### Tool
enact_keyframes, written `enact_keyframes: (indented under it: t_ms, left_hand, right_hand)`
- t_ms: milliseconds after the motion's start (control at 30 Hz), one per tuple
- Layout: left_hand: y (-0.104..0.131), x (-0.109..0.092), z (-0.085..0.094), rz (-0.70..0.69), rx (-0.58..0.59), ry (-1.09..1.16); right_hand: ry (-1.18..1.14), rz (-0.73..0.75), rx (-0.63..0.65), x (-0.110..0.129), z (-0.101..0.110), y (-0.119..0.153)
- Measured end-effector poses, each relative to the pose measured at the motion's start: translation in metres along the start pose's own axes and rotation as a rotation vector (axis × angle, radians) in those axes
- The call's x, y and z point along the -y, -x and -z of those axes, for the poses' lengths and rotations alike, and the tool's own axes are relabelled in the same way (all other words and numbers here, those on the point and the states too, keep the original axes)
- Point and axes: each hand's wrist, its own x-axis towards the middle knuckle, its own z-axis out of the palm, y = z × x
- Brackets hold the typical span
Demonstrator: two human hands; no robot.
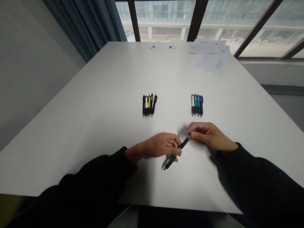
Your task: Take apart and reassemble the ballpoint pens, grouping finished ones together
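A green and black pen slants over the near part of the white table. My left hand is closed around its middle, thumb on top. With thumb and fingers, my right hand pinches the pen's upper right tip, where a bit of silver shows. Beyond my left hand lies a row of several pens, mostly black, with white and yellow among them. Another row of pens, white, green, blue and black, rests just past my right hand.
Printed papers lie at the far right of the table. Two small round fittings sit near its far edge. Behind are a window and a blue-grey curtain; a wall stands at left.
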Motion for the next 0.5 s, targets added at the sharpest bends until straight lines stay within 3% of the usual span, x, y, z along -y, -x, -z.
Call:
enact_keyframes:
  t_ms: [500]
  left_hand:
    - [-0.0015, 0.0049, -0.0004, -0.005, -0.002, 0.027]
  right_hand:
    - [0.247, 0.095, 0.008, 0.0090, -0.0098, -0.0001]
